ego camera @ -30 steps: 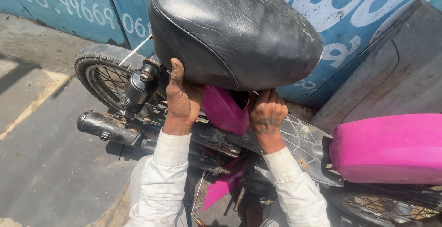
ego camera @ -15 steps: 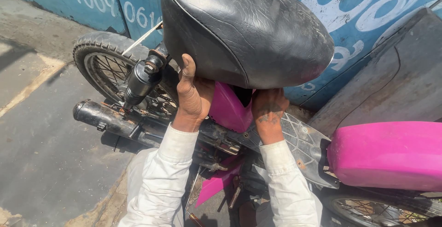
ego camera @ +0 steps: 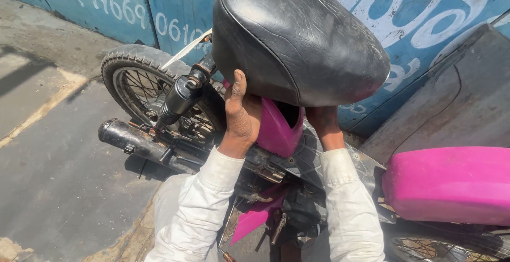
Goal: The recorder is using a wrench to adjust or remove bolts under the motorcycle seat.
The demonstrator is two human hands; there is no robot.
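Black motorcycle seat, cracked and worn, sits tilted up above the frame of the bike, its broad end raised toward me and its underside facing my arms. My left hand presses against the seat's lower left edge, palm flat on it, thumb pointing straight up along the rim and the other fingers wrapped out of sight beneath. My right hand reaches up under the seat's right side; only the wrist and the back of the hand show in the shadow, so I cannot tell how its fingers are set. Both forearms rise nearly parallel from below, in soiled white sleeves, elbows low and wrists bent upward. Between my hands a pink side panel stands just under the seat. To the left are the rear wheel, a black shock absorber slanting down beside it, and the dark exhaust pipe lying low above the pavement. A pink fuel tank fills the lower right, and a blue painted wall stands behind the bike.
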